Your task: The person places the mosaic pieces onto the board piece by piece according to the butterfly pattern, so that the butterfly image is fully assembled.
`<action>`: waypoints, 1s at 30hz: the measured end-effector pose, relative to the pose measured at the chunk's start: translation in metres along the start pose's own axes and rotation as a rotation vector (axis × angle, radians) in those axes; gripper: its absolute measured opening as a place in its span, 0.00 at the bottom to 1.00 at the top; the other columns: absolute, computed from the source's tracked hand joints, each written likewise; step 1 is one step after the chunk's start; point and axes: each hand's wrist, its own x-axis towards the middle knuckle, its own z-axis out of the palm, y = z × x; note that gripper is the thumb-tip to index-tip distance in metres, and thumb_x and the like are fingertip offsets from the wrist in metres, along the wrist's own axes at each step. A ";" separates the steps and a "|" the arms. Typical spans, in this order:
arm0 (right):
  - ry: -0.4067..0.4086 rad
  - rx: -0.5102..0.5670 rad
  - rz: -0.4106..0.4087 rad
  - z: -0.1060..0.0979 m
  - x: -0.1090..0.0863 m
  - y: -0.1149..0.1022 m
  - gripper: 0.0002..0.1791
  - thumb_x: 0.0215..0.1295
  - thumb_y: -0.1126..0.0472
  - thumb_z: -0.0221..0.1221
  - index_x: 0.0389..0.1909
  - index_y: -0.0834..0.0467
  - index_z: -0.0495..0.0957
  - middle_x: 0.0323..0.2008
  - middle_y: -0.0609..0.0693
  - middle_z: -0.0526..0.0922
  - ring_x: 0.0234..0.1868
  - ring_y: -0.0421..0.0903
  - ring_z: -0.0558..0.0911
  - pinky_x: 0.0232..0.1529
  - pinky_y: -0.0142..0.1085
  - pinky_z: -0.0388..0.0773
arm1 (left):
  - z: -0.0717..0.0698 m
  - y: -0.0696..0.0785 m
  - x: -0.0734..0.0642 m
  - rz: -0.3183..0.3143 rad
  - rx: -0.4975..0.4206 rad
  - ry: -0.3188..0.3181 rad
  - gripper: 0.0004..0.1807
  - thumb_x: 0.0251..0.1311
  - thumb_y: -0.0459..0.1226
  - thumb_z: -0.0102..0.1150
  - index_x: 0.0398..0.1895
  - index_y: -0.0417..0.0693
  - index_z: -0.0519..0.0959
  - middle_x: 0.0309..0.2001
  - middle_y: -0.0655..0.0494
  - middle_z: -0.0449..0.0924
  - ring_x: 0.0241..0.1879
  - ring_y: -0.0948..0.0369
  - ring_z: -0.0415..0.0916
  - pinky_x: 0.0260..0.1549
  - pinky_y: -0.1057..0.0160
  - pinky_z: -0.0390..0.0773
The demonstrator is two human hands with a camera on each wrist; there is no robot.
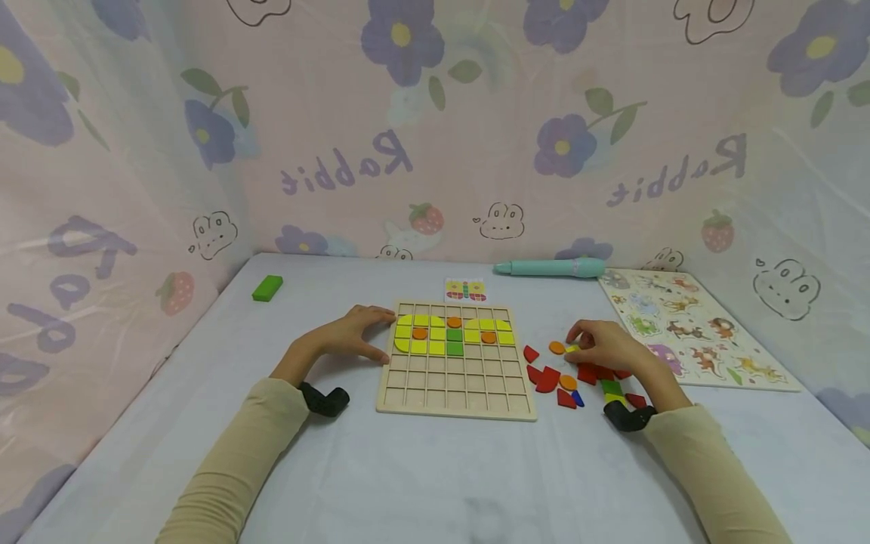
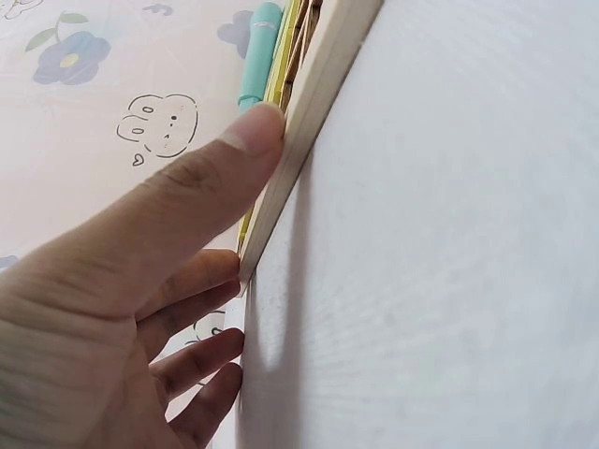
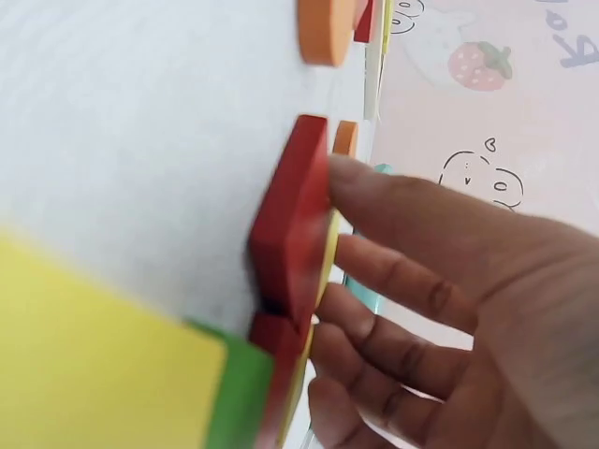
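Note:
My left hand (image 1: 353,334) is at the left edge of a wooden grid board (image 1: 455,393), thumb and fingertips against its side. Yellow tiles (image 1: 403,332), orange discs (image 1: 454,322) and green squares (image 1: 454,348) fill cells in the board's upper rows. To the right of the board, my right hand (image 1: 607,346) hovers low over loose pieces, thumb and index finger spread around a yellow piece (image 1: 572,349). In the right wrist view, a thick red piece (image 3: 292,210) stands out just before the thumb tip, partly covering the yellow one.
Loose red pieces (image 1: 547,380), an orange disc (image 1: 557,347) and a blue piece (image 1: 578,398) lie around the right hand. Behind the board is a small pattern card (image 1: 465,290). A teal pen (image 1: 550,268), an animal sticker sheet (image 1: 707,325) and a green block (image 1: 268,288) lie farther out.

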 end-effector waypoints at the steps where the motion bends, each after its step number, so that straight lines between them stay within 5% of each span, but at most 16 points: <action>1: 0.000 0.001 0.003 0.000 0.000 0.000 0.17 0.57 0.55 0.64 0.43 0.60 0.76 0.30 0.50 0.75 0.31 0.46 0.70 0.33 0.35 0.72 | 0.000 0.000 0.000 -0.002 -0.001 -0.001 0.45 0.47 0.50 0.69 0.68 0.45 0.62 0.69 0.50 0.57 0.68 0.49 0.48 0.66 0.46 0.50; 11: 0.002 0.026 -0.072 -0.001 -0.002 -0.001 0.21 0.56 0.61 0.64 0.49 0.64 0.72 0.40 0.56 0.78 0.42 0.53 0.75 0.46 0.50 0.76 | 0.000 -0.001 0.001 -0.010 -0.008 -0.001 0.45 0.47 0.50 0.69 0.68 0.46 0.62 0.69 0.51 0.57 0.69 0.50 0.48 0.66 0.46 0.50; 22: -0.015 0.022 -0.094 -0.003 0.000 0.004 0.14 0.57 0.60 0.64 0.41 0.64 0.76 0.33 0.49 0.79 0.36 0.46 0.75 0.43 0.42 0.77 | 0.000 0.000 0.000 -0.009 0.003 0.001 0.45 0.47 0.50 0.69 0.68 0.46 0.62 0.69 0.50 0.58 0.68 0.50 0.49 0.66 0.46 0.51; 30: 0.095 0.034 -0.183 0.001 0.006 -0.016 0.14 0.57 0.59 0.65 0.43 0.60 0.79 0.33 0.47 0.78 0.36 0.45 0.73 0.35 0.33 0.74 | -0.001 0.000 0.000 -0.008 -0.004 -0.001 0.45 0.47 0.50 0.69 0.67 0.45 0.63 0.69 0.50 0.58 0.68 0.50 0.49 0.66 0.46 0.50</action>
